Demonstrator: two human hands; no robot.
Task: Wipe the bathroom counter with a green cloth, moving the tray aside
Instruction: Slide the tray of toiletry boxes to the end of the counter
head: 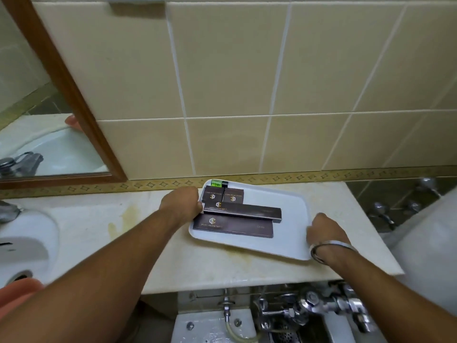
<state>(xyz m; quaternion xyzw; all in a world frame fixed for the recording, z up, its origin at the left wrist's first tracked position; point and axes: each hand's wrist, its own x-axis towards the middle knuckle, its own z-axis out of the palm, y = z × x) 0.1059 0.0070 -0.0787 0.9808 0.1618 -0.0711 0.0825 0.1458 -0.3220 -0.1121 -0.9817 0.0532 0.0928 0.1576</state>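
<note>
A white tray (291,214) lies on the cream bathroom counter (202,263), right of centre. It carries several dark brown boxes (235,226) and a small green bottle (218,183) at its far left corner. My left hand (181,203) grips the tray's left rim. My right hand (324,231), a metal bangle on its wrist, holds the tray's right front edge. Yellowish stains mark the counter left of the tray. No green cloth is in view.
A white basin (27,243) with a tap sits at the left, a wood-framed mirror (49,134) above it. Tiled wall runs behind the counter. Chrome valves and pipes (316,308) lie below the counter's front edge. The counter ends just right of the tray.
</note>
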